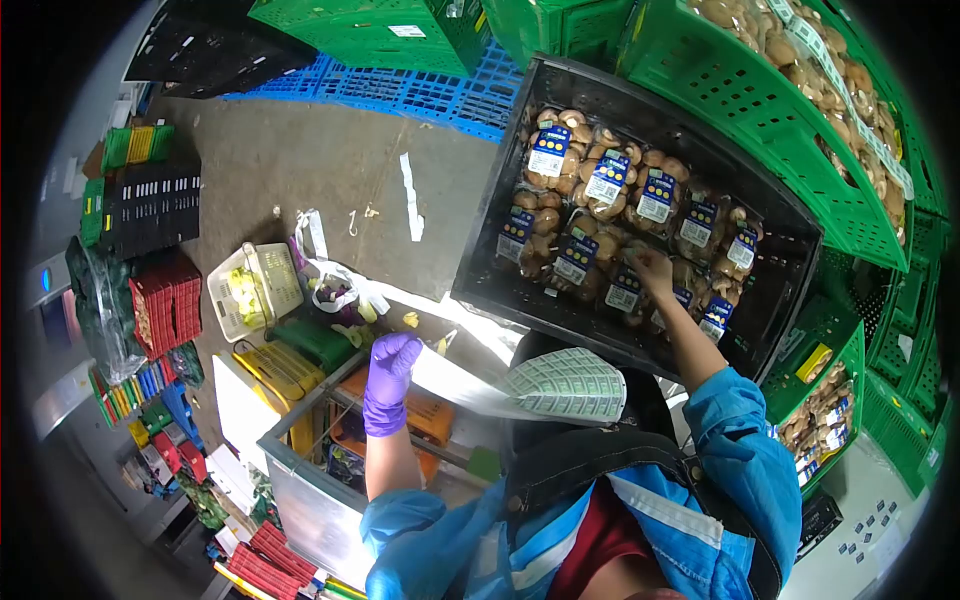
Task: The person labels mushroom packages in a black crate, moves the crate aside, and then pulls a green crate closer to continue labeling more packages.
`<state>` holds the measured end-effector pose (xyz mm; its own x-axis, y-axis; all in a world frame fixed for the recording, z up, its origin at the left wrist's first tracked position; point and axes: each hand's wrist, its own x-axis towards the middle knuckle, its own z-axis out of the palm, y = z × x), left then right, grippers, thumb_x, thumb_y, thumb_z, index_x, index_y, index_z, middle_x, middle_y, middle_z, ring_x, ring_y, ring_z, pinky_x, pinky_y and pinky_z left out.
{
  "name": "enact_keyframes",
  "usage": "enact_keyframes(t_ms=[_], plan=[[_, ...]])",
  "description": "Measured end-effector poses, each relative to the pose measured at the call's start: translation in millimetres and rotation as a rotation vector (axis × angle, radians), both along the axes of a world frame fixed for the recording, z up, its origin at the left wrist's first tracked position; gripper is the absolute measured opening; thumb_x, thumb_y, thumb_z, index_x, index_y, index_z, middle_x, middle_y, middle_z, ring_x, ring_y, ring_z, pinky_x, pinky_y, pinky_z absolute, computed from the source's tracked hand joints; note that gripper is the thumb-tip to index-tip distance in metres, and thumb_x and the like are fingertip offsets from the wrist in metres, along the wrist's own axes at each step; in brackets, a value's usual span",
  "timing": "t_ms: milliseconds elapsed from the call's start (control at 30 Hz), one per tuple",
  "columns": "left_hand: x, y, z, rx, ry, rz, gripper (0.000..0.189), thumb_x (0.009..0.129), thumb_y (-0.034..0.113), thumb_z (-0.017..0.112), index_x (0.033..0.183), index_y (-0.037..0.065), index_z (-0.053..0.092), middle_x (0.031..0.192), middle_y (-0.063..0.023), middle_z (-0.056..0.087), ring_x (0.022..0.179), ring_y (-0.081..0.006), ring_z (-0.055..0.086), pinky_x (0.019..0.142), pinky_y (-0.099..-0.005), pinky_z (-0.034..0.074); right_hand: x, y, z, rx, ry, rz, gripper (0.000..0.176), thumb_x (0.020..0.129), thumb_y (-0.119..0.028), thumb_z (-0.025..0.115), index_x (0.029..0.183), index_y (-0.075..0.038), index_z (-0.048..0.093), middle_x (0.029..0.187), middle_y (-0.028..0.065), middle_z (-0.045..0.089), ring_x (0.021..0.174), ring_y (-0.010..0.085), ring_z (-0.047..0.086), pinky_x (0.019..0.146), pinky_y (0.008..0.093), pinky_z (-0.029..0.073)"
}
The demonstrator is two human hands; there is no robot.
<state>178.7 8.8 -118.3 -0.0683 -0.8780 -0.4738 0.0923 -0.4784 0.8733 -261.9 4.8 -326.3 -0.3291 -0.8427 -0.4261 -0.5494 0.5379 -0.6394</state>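
My left hand (391,372), in a purple glove, is closed on the end of a white label strip (455,384). The strip runs right to a curved part printed with rows of small green labels (568,386), in front of my body. My bare right hand (652,274) reaches into a black crate (490,270), its fingers drawn together over a mushroom pack (622,292). Whatever those fingers may pinch is too small to make out. Several clear-wrapped mushroom packs with blue-and-white labels, such as this pack (550,152), lie in rows in the crate.
Green crates (770,130) with more packed mushrooms stand to the right. A blue pallet (400,95) lies at the back. On the left are a cream basket (285,280) and a grey bin (310,500). White strips (411,200) litter the floor.
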Motion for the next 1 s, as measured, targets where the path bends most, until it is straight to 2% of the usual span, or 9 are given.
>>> enact_keyframes(t_ms=[100,233,300,367,433,567,700,767,1000], plan=[[-5,0,-1,0.007,0.006,0.000,0.007,0.079,0.010,0.068,0.075,0.006,0.063,0.068,0.0072,0.054,0.060,-0.0023,0.043,0.053,-0.0194,0.033,4,7,-4,-0.161,0.276,0.091,0.035,0.072,-0.038,0.067,0.082,-0.005,0.064,0.067,0.0126,0.062,0.062,0.0278,0.062,0.056,0.0341,0.046],[-13,-7,7,-0.044,-0.020,-0.069,0.009,0.078,0.011,0.068,0.074,0.006,0.062,0.066,0.0078,0.051,0.059,-0.0026,0.041,0.052,-0.0197,0.031,-6,7,21,-0.102,0.512,0.057,0.033,0.072,-0.037,0.069,0.081,-0.006,0.063,0.066,0.0141,0.062,0.062,0.0308,0.062,0.054,0.0345,0.046],[-16,-10,12,-0.022,-0.063,-0.082,0.012,0.078,0.013,0.069,0.073,0.005,0.062,0.064,0.0081,0.049,0.058,-0.0032,0.039,0.052,-0.0203,0.030,-26,13,37,-0.212,0.296,-0.149,0.030,0.073,-0.033,0.069,0.080,-0.005,0.061,0.064,0.0130,0.061,0.058,0.0247,0.062,0.054,0.0324,0.046],[-17,-10,8,-0.042,-0.061,-0.070,0.013,0.077,0.014,0.070,0.073,0.005,0.062,0.065,0.0077,0.050,0.059,-0.0035,0.040,0.053,-0.0203,0.031,-59,28,38,-0.206,-0.131,-0.243,0.029,0.080,-0.027,0.063,0.077,0.001,0.059,0.060,0.0024,0.058,0.053,0.0089,0.049,0.051,0.0269,0.041],[-21,-11,6,-0.012,-0.039,-0.079,0.013,0.078,0.015,0.069,0.073,0.005,0.062,0.065,0.0073,0.051,0.059,-0.0036,0.041,0.054,-0.0205,0.032,-94,47,35,0.110,-0.111,-0.160,0.028,0.081,-0.025,0.062,0.075,0.002,0.060,0.060,0.0006,0.056,0.051,0.0096,0.046,0.048,0.0276,0.038],[-34,-11,6,-0.027,-0.031,-0.077,0.013,0.078,0.015,0.069,0.074,0.005,0.062,0.066,0.0066,0.053,0.059,-0.0037,0.042,0.054,-0.0201,0.032,-96,76,20,0.073,-0.182,-0.148,0.029,0.081,-0.025,0.062,0.071,0.002,0.060,0.055,0.0033,0.052,0.049,0.0108,0.044,0.046,0.0291,0.035],[-35,-13,10,-0.031,-0.043,-0.144,0.013,0.078,0.015,0.069,0.075,0.004,0.063,0.066,0.0061,0.054,0.060,-0.0039,0.044,0.055,-0.0198,0.033,-83,74,0,-0.025,0.071,-0.055,0.032,0.078,-0.026,0.062,0.068,0.004,0.060,0.053,0.0142,0.054,0.051,0.0206,0.055,0.051,0.0339,0.041],[-33,-10,11,-0.013,-0.030,-0.150,0.012,0.078,0.014,0.069,0.076,0.004,0.063,0.067,0.0057,0.055,0.061,-0.0040,0.045,0.056,-0.0196,0.034,-82,74,-10,-0.001,0.279,-0.006,0.032,0.074,-0.029,0.065,0.072,0.002,0.063,0.064,0.0187,0.061,0.065,0.0295,0.063,0.059,0.0378,0.047],[-24,-6,11,-0.031,-0.046,-0.146,0.011,0.079,0.012,0.068,0.081,0.002,0.064,0.071,0.0038,0.058,0.064,-0.0050,0.048,0.059,-0.0203,0.038,-65,33,46,0.389,0.628,0.268,0.026,0.070,-0.033,0.065,0.078,-0.008,0.067,0.078,0.0169,0.064,0.077,0.0314,0.063,0.062,0.0427,0.049]])
